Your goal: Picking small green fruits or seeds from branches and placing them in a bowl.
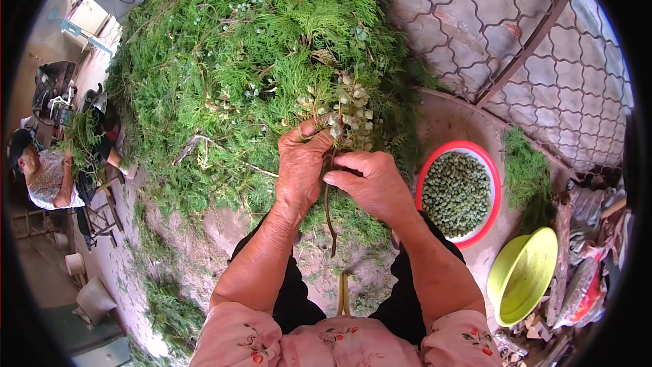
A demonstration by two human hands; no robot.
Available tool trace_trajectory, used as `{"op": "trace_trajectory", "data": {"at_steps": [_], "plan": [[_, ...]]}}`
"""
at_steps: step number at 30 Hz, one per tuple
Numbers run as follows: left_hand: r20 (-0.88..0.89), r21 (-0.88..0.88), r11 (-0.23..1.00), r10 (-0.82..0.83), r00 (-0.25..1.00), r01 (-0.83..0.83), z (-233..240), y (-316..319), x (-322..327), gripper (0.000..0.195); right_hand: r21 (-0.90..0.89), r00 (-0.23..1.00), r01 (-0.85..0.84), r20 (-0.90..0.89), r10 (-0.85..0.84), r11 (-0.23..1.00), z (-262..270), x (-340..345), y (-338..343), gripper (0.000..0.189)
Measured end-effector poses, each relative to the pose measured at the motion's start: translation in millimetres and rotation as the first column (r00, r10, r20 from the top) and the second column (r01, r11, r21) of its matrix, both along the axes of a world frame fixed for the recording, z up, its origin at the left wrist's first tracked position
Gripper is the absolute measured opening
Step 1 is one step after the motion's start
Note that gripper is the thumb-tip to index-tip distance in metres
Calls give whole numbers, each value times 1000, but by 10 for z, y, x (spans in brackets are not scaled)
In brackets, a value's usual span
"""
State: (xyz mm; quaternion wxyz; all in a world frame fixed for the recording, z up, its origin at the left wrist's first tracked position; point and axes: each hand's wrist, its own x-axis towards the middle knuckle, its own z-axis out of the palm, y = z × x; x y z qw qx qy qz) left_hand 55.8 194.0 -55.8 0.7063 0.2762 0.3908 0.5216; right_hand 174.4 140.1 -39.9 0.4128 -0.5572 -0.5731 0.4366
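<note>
My left hand grips a leafy arborvitae branch whose bare brown stem hangs down between my forearms. A cluster of pale, knobbly cones sits on the branch just above my fingers. Close on the right, my right hand has its thumb and forefinger beside the stem, at the base of the cones. Whether these fingers pinch anything is not clear. Beyond both hands rises a large heap of green arborvitae branches, dotted with small bluish cones.
A red-rimmed white basin full of green cones stands at right. Nearby are a yellow-green basin, firewood and a wire mesh panel. At far left a seated person holds greenery. Clippings litter the floor.
</note>
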Motion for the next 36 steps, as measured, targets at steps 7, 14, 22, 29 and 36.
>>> {"op": "trace_trajectory", "data": {"at_steps": [7,14,22,29,36], "plan": [[16,-43,999,-29,999,30,61,-42,60,11,25,998,-55,15,55,998,164,176,-3,19],[86,-162,987,-9,996,23,86,-16,43,9,206,987,81,120,-107,975,144,149,-45,15],[19,-27,987,-160,987,160,99,-80,61,9,-351,572,118,-741,-352,929,123,206,65,24],[36,38,978,-206,978,204,103,-127,115,6,-368,530,212,-735,-423,905,82,218,66,19],[-103,106,979,-161,982,172,44,-140,162,5,-186,666,515,-527,-528,837,90,229,35,15]]}}
